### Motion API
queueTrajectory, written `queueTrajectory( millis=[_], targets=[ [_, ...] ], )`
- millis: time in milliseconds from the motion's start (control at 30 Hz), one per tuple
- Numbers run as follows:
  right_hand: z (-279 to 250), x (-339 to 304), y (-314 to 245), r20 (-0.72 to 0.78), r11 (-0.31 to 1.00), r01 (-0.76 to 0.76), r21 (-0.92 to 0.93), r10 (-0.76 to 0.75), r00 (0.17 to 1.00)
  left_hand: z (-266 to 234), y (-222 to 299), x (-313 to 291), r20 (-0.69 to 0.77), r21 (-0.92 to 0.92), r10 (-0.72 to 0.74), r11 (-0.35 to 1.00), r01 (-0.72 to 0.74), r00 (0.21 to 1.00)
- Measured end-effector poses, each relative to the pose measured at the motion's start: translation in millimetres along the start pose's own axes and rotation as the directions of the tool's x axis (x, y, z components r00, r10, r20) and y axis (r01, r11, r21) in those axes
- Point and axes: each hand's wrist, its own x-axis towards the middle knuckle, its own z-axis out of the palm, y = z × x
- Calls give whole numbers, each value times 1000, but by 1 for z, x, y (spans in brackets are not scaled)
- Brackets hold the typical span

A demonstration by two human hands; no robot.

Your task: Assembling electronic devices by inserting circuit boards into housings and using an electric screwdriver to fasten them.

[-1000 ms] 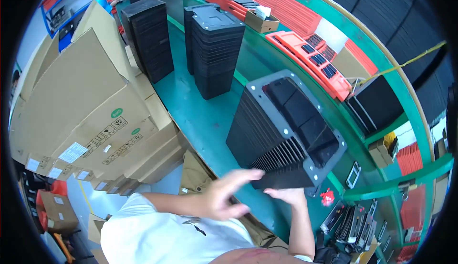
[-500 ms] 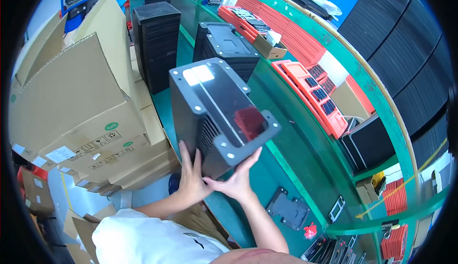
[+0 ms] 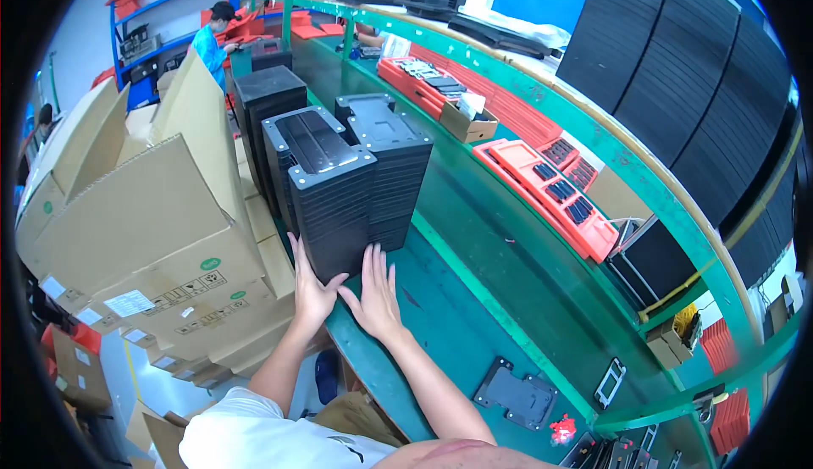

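A tall stack of black plastic trays point(image 3: 336, 223) stands upright at the left edge of the green workbench point(image 3: 449, 299). The top tray has a dark glossy middle and pale round dots at its corners. My left hand point(image 3: 312, 294) lies against the lower left corner of the stack, fingers stretched out and thumb spread. Against its lower right side rests my right hand point(image 3: 375, 299), fingers straight and flat, thumb apart. Close behind on the right is a second stack of black trays point(image 3: 398, 189). Another tall black stack point(image 3: 269, 89) rises behind on the left.
Large cardboard boxes point(image 3: 161, 223) crowd the left side. A single black tray point(image 3: 517, 393) and a small red item point(image 3: 562, 428) lie on the bench near me. Red trays point(image 3: 546, 198) with black parts line the right, beneath a green frame point(image 3: 660, 164). A person point(image 3: 207, 49) works far left.
The black tray stack has moved away from me and down, now standing beside the other stacks. My hands have gone forward with it and flattened against its sides.
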Motion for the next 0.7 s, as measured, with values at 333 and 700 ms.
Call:
queueTrajectory(
  millis=[333, 700],
  targets=[
    [-18, -46, 22, 40, 838, -155, 524, 158, 987, 3, -19, 26, -97, 198, -55, 977, 74, 994],
    [-10, -44, 35, -45, 859, -82, 505, 121, 992, -35, 267, 112, -21, 319, 554, 793, -519, 832]
  ],
)
